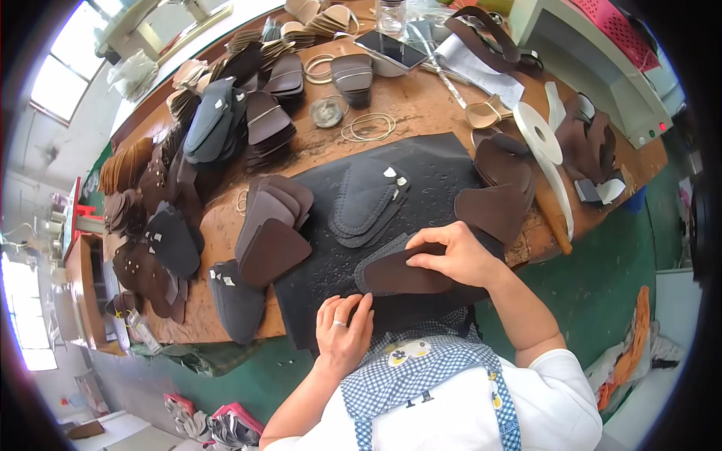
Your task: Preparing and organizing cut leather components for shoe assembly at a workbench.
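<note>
Two hands over the black mat (444,167). Holding what?

Right hand (451,255), 4 o'clock from mat centre: thumb and fingers pinching a dark brown piece (398,275). Left hand (344,334), 7 o'clock: fingers loosely curled, nothing visible in grip. Fingertips just beside the brown piece's 9 o'clock end; contact, can't tell.

Brown piece location?

On the mat's 5 o'clock side, over a grey piece (382,254) whose stitched rim shows at 10–11.

Rest of the tabletop (425,113)?

Grey pieces with white patches (362,199) at 11, on the mat. Brown stack (274,252) at 9. More brown pieces (492,214) at 2, white tape roll (553,146) farther out. Rubber bands (387,119) at 12, beyond the mat.
</note>
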Demonstrator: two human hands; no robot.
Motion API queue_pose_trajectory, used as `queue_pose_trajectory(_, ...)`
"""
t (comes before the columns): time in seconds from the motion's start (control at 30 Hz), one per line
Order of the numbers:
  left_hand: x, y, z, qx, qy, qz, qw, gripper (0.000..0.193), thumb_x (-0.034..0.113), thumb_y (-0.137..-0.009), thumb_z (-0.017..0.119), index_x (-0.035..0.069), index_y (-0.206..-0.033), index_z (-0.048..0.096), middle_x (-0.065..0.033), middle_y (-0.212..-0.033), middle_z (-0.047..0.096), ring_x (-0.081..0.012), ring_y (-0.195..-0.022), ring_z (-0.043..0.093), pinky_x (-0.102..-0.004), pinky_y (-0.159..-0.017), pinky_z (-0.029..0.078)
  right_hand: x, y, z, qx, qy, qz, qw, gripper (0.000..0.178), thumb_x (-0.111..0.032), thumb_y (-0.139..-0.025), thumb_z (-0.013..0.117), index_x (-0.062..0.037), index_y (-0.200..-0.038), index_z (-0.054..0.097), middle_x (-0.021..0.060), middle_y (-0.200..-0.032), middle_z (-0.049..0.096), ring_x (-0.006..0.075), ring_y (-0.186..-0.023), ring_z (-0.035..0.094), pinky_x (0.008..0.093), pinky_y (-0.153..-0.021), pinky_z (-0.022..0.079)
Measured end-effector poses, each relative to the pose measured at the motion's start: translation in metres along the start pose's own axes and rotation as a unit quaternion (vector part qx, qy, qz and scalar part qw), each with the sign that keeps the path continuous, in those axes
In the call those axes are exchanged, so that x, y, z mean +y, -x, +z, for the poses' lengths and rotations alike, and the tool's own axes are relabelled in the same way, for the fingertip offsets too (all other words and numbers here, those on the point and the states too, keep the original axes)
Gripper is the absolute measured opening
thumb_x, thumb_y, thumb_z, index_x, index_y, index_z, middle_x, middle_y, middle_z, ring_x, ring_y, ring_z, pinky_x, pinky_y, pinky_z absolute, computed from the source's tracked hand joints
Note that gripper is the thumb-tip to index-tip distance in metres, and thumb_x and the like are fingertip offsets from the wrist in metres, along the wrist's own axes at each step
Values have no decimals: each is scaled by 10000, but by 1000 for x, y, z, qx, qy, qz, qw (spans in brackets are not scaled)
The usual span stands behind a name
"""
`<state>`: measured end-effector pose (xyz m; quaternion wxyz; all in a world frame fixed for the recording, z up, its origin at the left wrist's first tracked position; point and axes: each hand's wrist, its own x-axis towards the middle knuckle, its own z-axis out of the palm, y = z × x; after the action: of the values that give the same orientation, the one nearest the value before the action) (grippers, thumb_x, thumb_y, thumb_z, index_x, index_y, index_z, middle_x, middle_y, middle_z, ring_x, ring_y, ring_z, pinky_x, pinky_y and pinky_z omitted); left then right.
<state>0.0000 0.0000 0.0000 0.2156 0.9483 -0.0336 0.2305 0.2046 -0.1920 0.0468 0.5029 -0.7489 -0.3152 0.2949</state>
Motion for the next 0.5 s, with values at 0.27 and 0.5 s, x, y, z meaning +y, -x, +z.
queue_pose_trajectory(0.27, -4, 4, -4, -24, -13, -7, 1000, 441, 27, -778, 785, 48, -1215, 735, -114, -1203, 626, -296, -1071, 603, -475, -996, 506, 10, -23, 17, -28, 46, -1, 999, 215, -84, -879, 760, 17, -1063, 711, 140, -954, 769, 202, -886, 740, 328, -798, 567)
queue_pose_trajectory(0.5, -6, 2, -2, -73, -24, 17, 997, 431, 23, -808, 731, 4, -1237, 696, -128, -1412, 611, -293, -1224, 580, -474, -1066, 457, 5, -23, 18, -22, 113, -5, 993, 253, -118, -877, 765, 23, -1077, 703, 165, -947, 763, 237, -877, 748, 340, -801, 567)
